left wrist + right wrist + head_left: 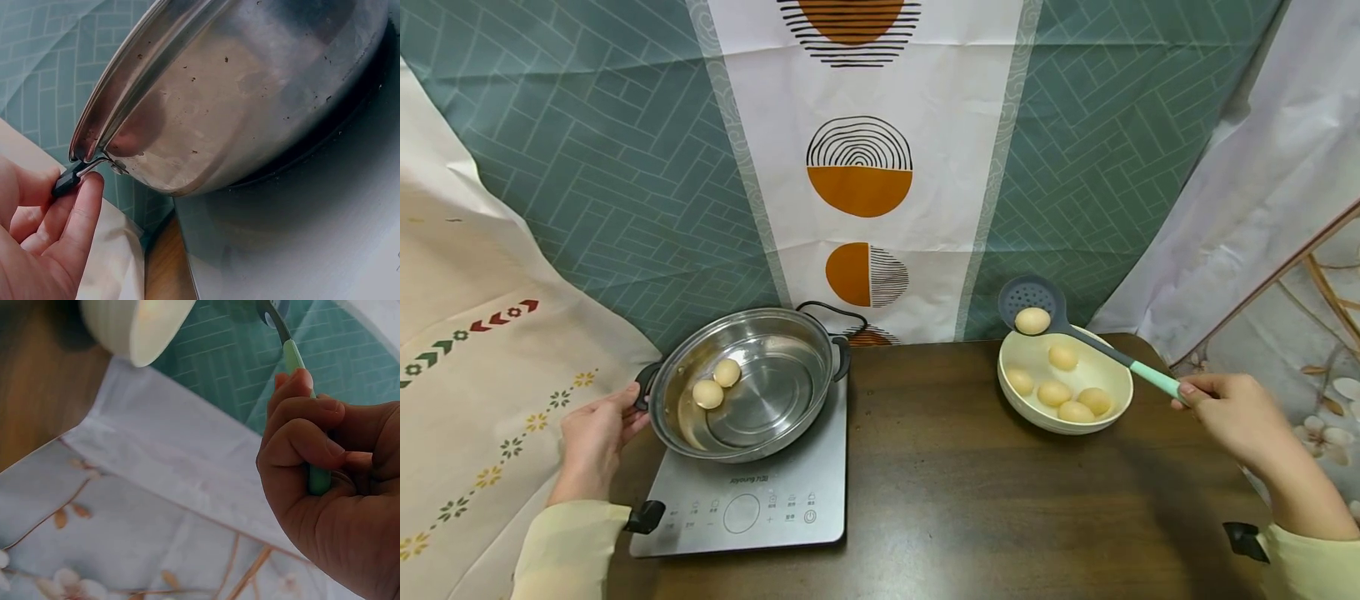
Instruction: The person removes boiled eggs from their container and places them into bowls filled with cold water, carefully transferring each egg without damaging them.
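My left hand (597,433) pinches the black side handle (67,179) of a wide steel pot (775,392), with the thumb above and fingers below. The pot sits on a silver induction cooktop (790,500). Two pale yellow, egg-shaped pieces (708,394) lie in the pot's left part. At the right, my right hand (1240,412) grips the mint-green handle of a grey slotted skimmer (1033,293), fingers curled round it. One pale egg-shaped piece (1032,321) rests on the skimmer's head, above the far rim of a cream bowl (1066,423). Several similar pieces (1054,392) lie in the bowl.
A dark wooden table (932,475) stretches between cooktop and bowl. Behind it hangs a patterned cloth (857,167); other cloths flank both sides. A black cord (831,306) runs behind the pot, whose second handle (842,358) points right.
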A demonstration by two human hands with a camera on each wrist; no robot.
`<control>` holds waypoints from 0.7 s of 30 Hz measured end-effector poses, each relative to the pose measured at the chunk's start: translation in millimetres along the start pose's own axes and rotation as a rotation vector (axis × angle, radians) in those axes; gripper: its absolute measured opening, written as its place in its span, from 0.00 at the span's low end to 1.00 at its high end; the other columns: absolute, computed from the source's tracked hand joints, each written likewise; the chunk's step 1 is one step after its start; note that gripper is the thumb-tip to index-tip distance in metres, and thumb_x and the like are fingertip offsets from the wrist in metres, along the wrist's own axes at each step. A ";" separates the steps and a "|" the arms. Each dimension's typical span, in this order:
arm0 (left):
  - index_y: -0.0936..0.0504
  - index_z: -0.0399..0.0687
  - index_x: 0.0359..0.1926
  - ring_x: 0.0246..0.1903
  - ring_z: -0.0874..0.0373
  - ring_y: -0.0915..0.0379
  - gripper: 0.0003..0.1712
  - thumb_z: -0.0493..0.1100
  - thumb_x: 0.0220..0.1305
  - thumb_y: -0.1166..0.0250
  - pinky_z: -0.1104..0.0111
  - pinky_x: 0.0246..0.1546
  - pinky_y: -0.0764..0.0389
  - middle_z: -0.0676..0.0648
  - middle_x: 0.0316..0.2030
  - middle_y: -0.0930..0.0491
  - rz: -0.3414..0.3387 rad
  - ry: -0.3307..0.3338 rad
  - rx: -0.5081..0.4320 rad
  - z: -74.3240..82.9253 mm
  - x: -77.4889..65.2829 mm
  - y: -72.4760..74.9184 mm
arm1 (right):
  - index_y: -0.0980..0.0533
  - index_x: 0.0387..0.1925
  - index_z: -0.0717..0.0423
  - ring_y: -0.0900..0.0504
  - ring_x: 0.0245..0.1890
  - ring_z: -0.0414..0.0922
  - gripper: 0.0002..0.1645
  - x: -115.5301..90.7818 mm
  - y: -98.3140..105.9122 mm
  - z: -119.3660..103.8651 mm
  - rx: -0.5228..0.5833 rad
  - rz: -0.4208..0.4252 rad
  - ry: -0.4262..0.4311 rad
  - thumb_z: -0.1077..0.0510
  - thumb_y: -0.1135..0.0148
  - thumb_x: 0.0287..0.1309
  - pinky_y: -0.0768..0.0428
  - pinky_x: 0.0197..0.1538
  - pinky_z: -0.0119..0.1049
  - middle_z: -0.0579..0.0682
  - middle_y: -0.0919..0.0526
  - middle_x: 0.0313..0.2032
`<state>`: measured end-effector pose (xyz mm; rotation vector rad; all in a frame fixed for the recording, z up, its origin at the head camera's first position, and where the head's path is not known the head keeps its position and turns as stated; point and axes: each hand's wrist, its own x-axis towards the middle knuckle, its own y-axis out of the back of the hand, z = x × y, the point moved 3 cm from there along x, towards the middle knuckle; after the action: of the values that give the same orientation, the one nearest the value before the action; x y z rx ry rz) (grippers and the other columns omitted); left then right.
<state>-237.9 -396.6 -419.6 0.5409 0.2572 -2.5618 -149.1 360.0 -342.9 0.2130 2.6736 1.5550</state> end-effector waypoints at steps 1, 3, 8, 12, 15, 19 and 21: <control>0.13 0.55 0.29 0.21 0.60 0.17 0.02 0.45 0.53 0.29 0.67 0.32 0.14 0.53 0.20 0.16 0.002 0.001 0.003 0.1 0.1 -0.3 | 0.20 0.40 0.64 0.38 0.20 0.40 0.28 -0.9 -0.3 3.5 -0.013 0.000 -0.006 0.46 0.59 0.71 0.43 0.20 0.30 0.61 0.19 0.35; 0.13 0.54 0.28 0.20 0.59 0.18 0.02 0.45 0.53 0.29 0.67 0.31 0.14 0.53 0.20 0.16 0.000 -0.009 0.004 0.3 0.1 -1.1 | 0.19 0.38 0.63 0.36 0.23 0.41 0.27 -2.3 -1.0 10.1 -0.035 0.004 -0.017 0.47 0.57 0.70 0.42 0.22 0.29 0.64 0.19 0.37; 0.14 0.52 0.27 0.20 0.59 0.18 0.04 0.45 0.54 0.30 0.67 0.29 0.14 0.52 0.19 0.17 -0.012 -0.037 0.005 0.6 -2.1 -3.4 | 0.20 0.40 0.64 0.31 0.29 0.47 0.28 -4.7 -3.9 25.3 -0.055 -0.019 -0.063 0.46 0.58 0.71 0.40 0.26 0.31 0.68 0.20 0.41; 0.14 0.52 0.27 0.20 0.59 0.17 0.04 0.46 0.53 0.29 0.68 0.30 0.14 0.52 0.19 0.17 -0.006 -0.037 0.005 0.9 -3.2 -3.4 | 0.20 0.43 0.64 0.25 0.34 0.55 0.30 -4.1 -7.4 34.0 -0.078 -0.032 -0.088 0.44 0.59 0.70 0.37 0.26 0.33 0.69 0.20 0.43; 0.14 0.53 0.27 0.21 0.59 0.17 0.04 0.46 0.53 0.29 0.67 0.31 0.14 0.52 0.20 0.17 0.004 -0.030 0.009 0.8 -2.9 -2.7 | 0.19 0.41 0.62 0.24 0.34 0.56 0.29 -1.8 -9.8 38.9 -0.096 -0.042 -0.080 0.45 0.58 0.70 0.36 0.26 0.35 0.68 0.19 0.41; 0.14 0.53 0.27 0.20 0.59 0.18 0.04 0.46 0.53 0.29 0.68 0.31 0.14 0.52 0.19 0.17 0.001 -0.032 0.012 0.5 -2.1 -2.4 | 0.18 0.37 0.59 0.25 0.31 0.52 0.27 -0.6 -13.7 44.5 -0.106 -0.047 -0.077 0.46 0.58 0.70 0.37 0.25 0.35 0.64 0.18 0.37; 0.14 0.53 0.27 0.20 0.59 0.18 0.04 0.46 0.53 0.29 0.68 0.30 0.14 0.52 0.19 0.17 -0.001 -0.036 0.012 0.5 -2.0 -2.7 | 0.18 0.36 0.58 0.26 0.30 0.51 0.26 -0.9 -16.2 46.4 -0.110 -0.046 -0.082 0.46 0.58 0.70 0.37 0.25 0.34 0.61 0.17 0.35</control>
<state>-237.8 -393.6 -418.1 0.4984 0.2297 -2.5732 -144.9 392.0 -380.1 0.2042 2.5050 1.6360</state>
